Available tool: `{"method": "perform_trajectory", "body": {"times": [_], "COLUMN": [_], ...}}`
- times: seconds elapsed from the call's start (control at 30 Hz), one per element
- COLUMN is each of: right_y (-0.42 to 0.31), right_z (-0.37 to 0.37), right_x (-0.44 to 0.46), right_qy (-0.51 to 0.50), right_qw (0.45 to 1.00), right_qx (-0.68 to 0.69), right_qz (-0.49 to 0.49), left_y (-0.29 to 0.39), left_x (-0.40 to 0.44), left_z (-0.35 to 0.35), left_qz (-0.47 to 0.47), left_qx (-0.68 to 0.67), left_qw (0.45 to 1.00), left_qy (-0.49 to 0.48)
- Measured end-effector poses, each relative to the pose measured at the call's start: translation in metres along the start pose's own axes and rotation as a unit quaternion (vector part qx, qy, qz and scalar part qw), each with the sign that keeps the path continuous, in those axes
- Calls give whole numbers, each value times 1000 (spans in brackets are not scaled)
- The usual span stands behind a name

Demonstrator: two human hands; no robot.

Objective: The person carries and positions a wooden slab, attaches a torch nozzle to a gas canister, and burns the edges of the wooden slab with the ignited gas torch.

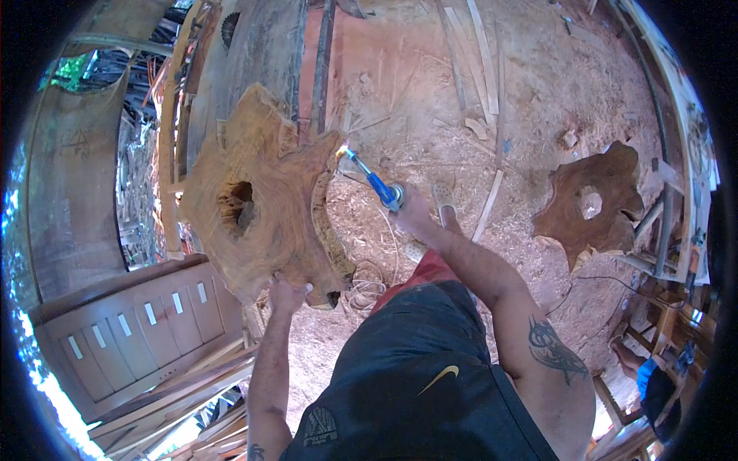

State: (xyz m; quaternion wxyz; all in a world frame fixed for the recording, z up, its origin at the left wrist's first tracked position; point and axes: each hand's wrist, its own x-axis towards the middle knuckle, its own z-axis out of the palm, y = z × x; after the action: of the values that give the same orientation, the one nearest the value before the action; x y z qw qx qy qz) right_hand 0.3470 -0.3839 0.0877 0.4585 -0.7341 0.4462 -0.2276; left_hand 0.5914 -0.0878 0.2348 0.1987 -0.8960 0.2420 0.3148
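Observation:
A large, irregular wood slab with swirling grain and a dark hole takes up the left of the head view. My left hand grips its near edge, with the thumb apart from the other fingers. A blue blowtorch is in my right hand, whose fingers are closed around its rear end. The metal nozzle points up and left at the slab's right-hand rim, where a bright orange-white glow shows at the tip. What supports the slab is mostly hidden beneath it.
A second, darker slab with a hole lies to the right. Shavings cover the floor, along with a coiled cord and long wood strips. A panelled wooden door is at left. Another person is partly visible at lower right.

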Motion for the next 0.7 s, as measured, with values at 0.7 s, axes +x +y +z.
{"method": "perform_trajectory", "body": {"times": [0.7], "right_y": [5], "right_z": [7], "right_x": [-12], "right_qy": [-88], "right_qw": [994], "right_qx": [-65], "right_qz": [-20], "left_y": [8], "left_x": [-11], "left_z": [-6], "left_qz": [12], "left_qx": [25], "left_qw": [999], "left_qy": [37]}}
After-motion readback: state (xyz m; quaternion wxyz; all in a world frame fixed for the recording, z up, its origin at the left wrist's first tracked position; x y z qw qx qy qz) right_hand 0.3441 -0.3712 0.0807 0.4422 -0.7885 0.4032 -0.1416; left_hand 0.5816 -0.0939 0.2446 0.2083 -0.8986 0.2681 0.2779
